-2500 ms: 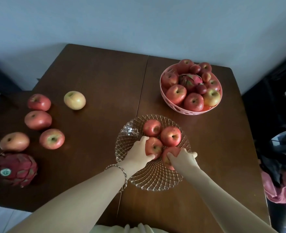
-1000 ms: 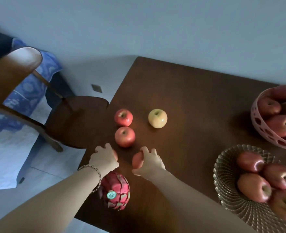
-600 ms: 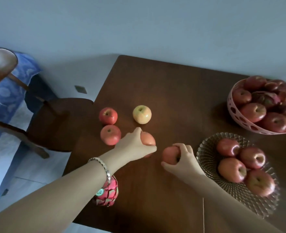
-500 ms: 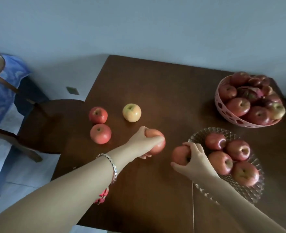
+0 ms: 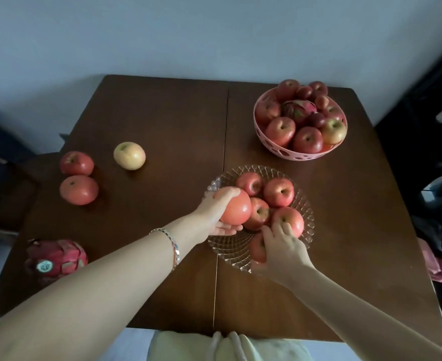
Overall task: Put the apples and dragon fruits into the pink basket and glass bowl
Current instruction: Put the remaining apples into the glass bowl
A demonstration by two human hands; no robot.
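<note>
The left hand (image 5: 216,216) curls its fingers round a large apple (image 5: 236,207) over the bowl's (image 5: 308,225) 9 o'clock rim, stem end hidden. The right hand (image 5: 282,252) grips a second apple (image 5: 256,247) at the bowl's 6 o'clock. The dragon fruit (image 5: 56,257) lies at the bench's (image 5: 162,113) 8 o'clock, long axis left-right. The basket (image 5: 292,155) stands at 1 o'clock.

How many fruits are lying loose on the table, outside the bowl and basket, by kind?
Red apples: 2
Yellow-green apple: 1
Dragon fruit: 1
Total: 4

glass bowl (image 5: 227,252) holds perhaps four red apples (image 5: 278,192), pink basket (image 5: 290,155) heaped.
</note>
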